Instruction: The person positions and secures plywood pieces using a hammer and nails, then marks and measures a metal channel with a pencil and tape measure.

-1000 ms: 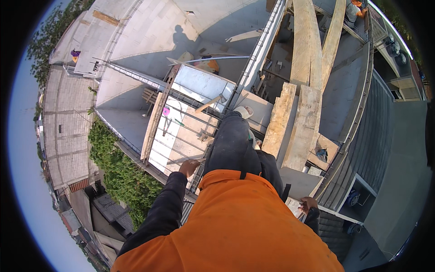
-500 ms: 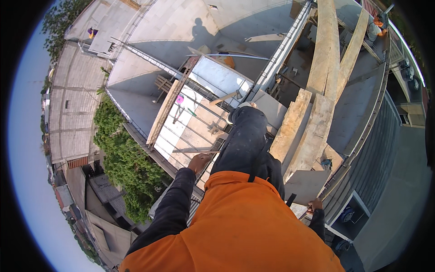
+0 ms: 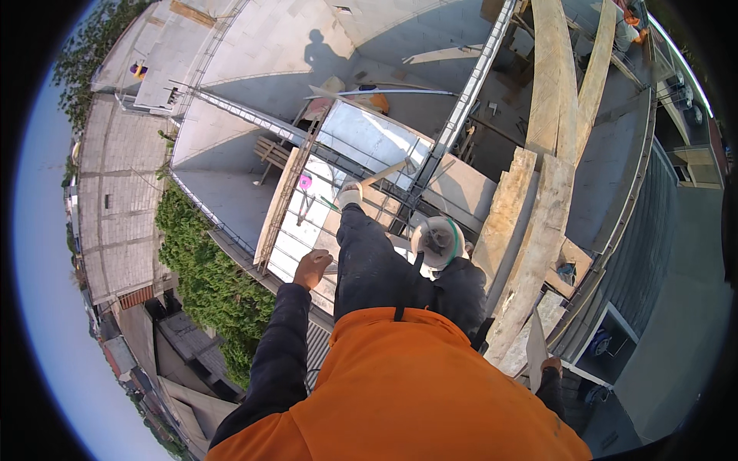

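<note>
My left hand (image 3: 313, 269) hangs beside my left thigh above the steel bars, its fingers curled in with nothing visible in them. At the lower right, my right hand (image 3: 551, 364) grips the edge of a thin grey panel (image 3: 536, 347), which stands nearly edge-on beside the planks. My left shoe (image 3: 350, 194) is on the bar-covered formwork ahead. A whitish bucket (image 3: 438, 241) with a green rim and grey residue inside stands just in front of my right leg. Near my left shoe, a pair of long-handled cutters (image 3: 305, 207) and a pink round thing (image 3: 305, 181) lie on the white sheet.
Long wooden planks (image 3: 550, 200) run along the right. Steel reinforcing bars (image 3: 261, 119) cross the wall tops, with deep rooms below. A leafy tree (image 3: 215, 284) grows beyond the left edge. One person (image 3: 632, 31) crouches at the far right; another (image 3: 138, 70) is far left.
My left leg has stepped forward and left, and the bucket has come into sight. My left hand has shifted left. The panel in my right hand has turned from flat to nearly edge-on.
</note>
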